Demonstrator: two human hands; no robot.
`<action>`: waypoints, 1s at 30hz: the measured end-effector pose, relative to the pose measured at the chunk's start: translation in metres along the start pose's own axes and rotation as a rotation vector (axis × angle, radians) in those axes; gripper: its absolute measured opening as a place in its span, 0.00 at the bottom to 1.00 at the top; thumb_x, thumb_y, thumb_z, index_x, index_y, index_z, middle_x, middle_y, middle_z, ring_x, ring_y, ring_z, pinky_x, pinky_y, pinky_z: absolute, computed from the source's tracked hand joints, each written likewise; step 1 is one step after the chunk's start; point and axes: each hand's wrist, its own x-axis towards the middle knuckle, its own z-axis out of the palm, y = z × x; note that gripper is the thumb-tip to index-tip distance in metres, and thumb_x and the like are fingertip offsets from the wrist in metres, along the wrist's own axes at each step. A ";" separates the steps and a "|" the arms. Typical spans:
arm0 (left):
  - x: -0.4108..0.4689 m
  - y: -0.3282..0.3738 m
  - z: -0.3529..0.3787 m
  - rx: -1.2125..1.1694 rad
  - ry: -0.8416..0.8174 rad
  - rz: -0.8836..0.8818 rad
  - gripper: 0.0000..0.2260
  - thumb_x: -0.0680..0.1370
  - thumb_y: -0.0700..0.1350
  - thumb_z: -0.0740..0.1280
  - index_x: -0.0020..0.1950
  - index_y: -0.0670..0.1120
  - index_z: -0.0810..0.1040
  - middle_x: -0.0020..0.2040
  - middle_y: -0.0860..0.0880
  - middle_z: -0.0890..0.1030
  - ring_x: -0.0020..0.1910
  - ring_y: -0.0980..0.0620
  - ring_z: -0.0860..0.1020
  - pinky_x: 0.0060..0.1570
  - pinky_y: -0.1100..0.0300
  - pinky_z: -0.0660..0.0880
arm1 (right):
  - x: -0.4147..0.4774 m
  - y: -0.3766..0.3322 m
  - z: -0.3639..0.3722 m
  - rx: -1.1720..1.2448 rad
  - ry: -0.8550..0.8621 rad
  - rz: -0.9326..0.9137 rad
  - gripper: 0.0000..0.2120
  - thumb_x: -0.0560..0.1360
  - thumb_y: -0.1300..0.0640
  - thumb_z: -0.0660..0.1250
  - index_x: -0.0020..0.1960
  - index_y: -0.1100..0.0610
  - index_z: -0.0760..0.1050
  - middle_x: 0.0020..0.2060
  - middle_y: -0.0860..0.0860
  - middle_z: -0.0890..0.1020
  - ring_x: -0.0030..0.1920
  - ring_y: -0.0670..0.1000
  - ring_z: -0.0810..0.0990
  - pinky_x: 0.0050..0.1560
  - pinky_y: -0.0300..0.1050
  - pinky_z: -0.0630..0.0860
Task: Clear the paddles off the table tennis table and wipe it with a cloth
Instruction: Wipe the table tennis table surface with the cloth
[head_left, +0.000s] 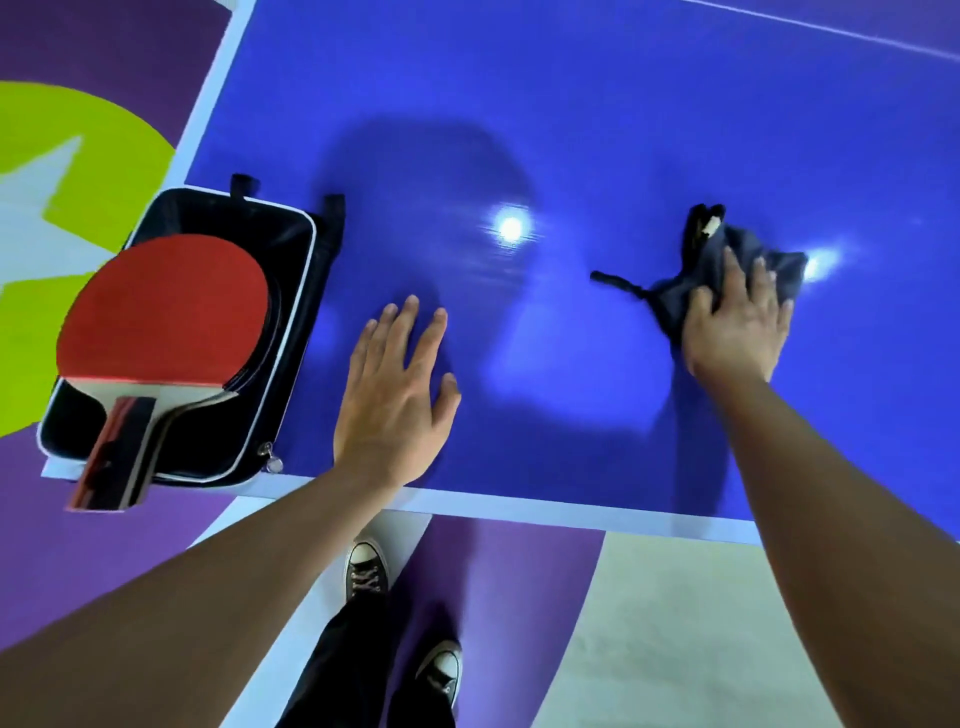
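A blue table tennis table (571, 130) fills the view. At its near left corner lies an open black paddle case (291, 322) with white piping. Red-faced paddles (166, 306) are stacked in it, their handles jutting over the table's edge. My left hand (395, 395) rests flat on the table just right of the case, fingers straight. My right hand (737, 327) presses with spread fingers on a dark crumpled cloth (711, 260) farther right; a strap-like end of the cloth trails to the left.
The table's white near edge (571, 512) runs across the lower view. Below it are my black trousers and sneakers (366, 569) on a purple, white and lime floor. Two lamp glares shine on the table's surface.
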 end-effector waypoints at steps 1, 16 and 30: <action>-0.002 -0.002 -0.001 -0.025 0.022 0.020 0.27 0.82 0.51 0.54 0.80 0.44 0.63 0.81 0.40 0.61 0.80 0.39 0.59 0.80 0.45 0.54 | 0.000 0.002 0.000 0.001 -0.004 0.013 0.29 0.81 0.48 0.52 0.82 0.47 0.56 0.82 0.53 0.55 0.82 0.51 0.50 0.81 0.54 0.41; -0.163 -0.046 -0.022 0.015 -0.002 -0.010 0.29 0.82 0.47 0.56 0.82 0.43 0.57 0.83 0.42 0.56 0.82 0.43 0.52 0.81 0.45 0.52 | -0.174 -0.198 0.061 0.008 -0.045 -0.437 0.30 0.81 0.47 0.54 0.82 0.49 0.58 0.81 0.57 0.59 0.81 0.56 0.54 0.81 0.56 0.44; -0.163 -0.049 -0.028 -0.008 -0.097 -0.006 0.32 0.80 0.52 0.54 0.83 0.45 0.54 0.84 0.44 0.52 0.83 0.46 0.47 0.81 0.50 0.46 | -0.123 -0.026 0.012 0.009 0.030 -0.052 0.29 0.81 0.49 0.53 0.81 0.50 0.59 0.81 0.55 0.59 0.82 0.54 0.53 0.81 0.56 0.44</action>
